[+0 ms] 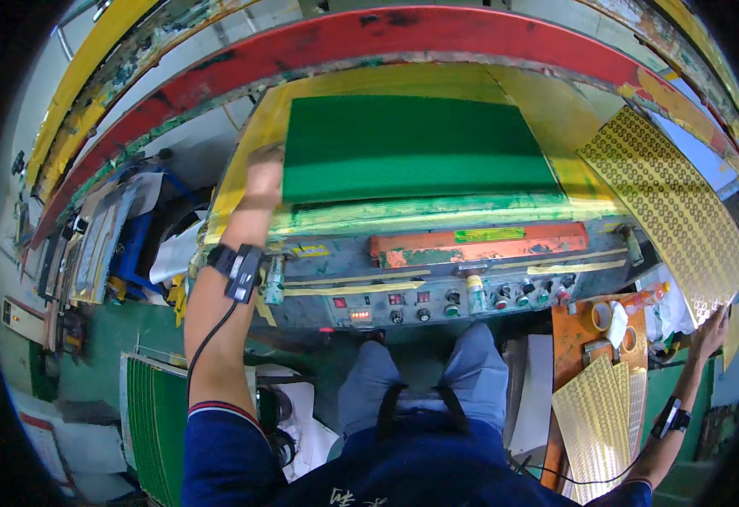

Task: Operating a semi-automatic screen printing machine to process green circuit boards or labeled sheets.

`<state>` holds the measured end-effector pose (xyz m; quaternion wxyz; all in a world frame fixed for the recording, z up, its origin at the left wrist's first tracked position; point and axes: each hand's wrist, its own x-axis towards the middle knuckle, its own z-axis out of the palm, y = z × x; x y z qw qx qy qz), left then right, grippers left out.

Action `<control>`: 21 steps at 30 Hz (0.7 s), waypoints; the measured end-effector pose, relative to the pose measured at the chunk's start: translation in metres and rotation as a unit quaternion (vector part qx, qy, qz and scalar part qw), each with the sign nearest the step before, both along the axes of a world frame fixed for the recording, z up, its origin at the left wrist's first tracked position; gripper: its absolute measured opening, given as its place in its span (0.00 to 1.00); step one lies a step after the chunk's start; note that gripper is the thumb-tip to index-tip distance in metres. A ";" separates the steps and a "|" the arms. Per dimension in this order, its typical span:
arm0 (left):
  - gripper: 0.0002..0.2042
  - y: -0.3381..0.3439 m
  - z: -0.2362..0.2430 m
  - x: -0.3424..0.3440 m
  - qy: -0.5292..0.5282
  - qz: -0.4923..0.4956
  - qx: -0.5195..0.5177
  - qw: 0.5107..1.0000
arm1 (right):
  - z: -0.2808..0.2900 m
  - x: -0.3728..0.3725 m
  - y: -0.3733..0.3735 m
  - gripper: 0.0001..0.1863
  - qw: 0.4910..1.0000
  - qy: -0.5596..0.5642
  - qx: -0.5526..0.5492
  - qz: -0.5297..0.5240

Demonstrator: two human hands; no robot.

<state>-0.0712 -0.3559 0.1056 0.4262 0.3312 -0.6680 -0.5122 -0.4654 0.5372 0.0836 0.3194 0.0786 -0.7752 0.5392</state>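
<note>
A flat green panel [412, 148] lies on the yellow bed [255, 127] of a printing machine in front of me. My left hand [265, 173] is at the panel's left edge, its fingers smeared by motion, so whether it grips the panel does not show. Out to the right, my right hand [709, 331] pinches the lower corner of a thin gold-coloured sheet [670, 203] covered with rows of small dark patterns. This sheet stands tilted, its upper end beside the right side of the bed.
A red beam [369, 38] arches over the bed. Below the bed runs a control panel [437, 304] with knobs and lit displays. More patterned sheets [593, 422] and tape rolls [601, 316] lie on an orange-brown table at right. Green panels [154, 422] stand in a rack at lower left.
</note>
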 end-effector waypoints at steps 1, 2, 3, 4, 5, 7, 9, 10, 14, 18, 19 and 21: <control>0.12 -0.002 -0.003 0.017 -0.036 0.049 -0.127 0.990 | 0.001 0.010 -0.008 0.19 0.998 -0.012 -0.048 0.035; 0.13 -0.004 -0.002 0.040 -0.026 0.064 -0.092 0.993 | 0.004 0.017 -0.009 0.19 0.998 -0.013 -0.048 0.034; 0.14 -0.004 0.000 0.062 -0.017 0.074 -0.056 0.996 | 0.006 0.025 -0.007 0.20 0.999 0.006 0.051 -0.013; 0.14 0.013 0.006 0.077 0.045 0.048 -0.008 0.998 | 0.010 0.035 -0.001 0.22 0.986 0.022 0.153 -0.066; 0.15 0.028 0.010 0.097 0.106 0.023 0.040 0.993 | 0.011 0.044 0.007 0.25 0.960 0.037 0.252 -0.117; 0.12 0.041 0.016 0.152 0.038 0.132 -0.014 0.990 | -0.002 0.042 0.011 0.21 0.894 0.136 0.382 -0.192; 0.14 0.048 0.013 0.213 0.074 0.148 -0.038 0.985 | 0.006 0.042 -0.024 0.22 0.997 -0.014 0.065 0.028; 0.13 0.044 0.012 0.257 0.070 0.149 -0.066 0.984 | 0.011 0.043 -0.052 0.22 0.984 -0.007 0.176 -0.003; 0.13 0.066 0.012 0.389 0.069 0.226 -0.048 0.971 | 0.027 0.016 -0.187 0.22 0.906 -0.199 -0.258 0.270; 0.13 0.099 0.015 0.502 0.072 0.274 -0.050 0.958 | 0.034 -0.010 -0.328 0.20 0.892 -0.235 -0.163 0.349; 0.13 0.103 0.016 0.530 0.074 0.283 -0.040 0.955 | 0.033 -0.013 -0.364 0.18 0.905 -0.230 -0.132 0.332; 0.14 0.098 0.010 0.564 0.061 0.320 -0.059 0.944 | 0.041 -0.016 -0.424 0.15 0.818 -0.251 -0.222 0.467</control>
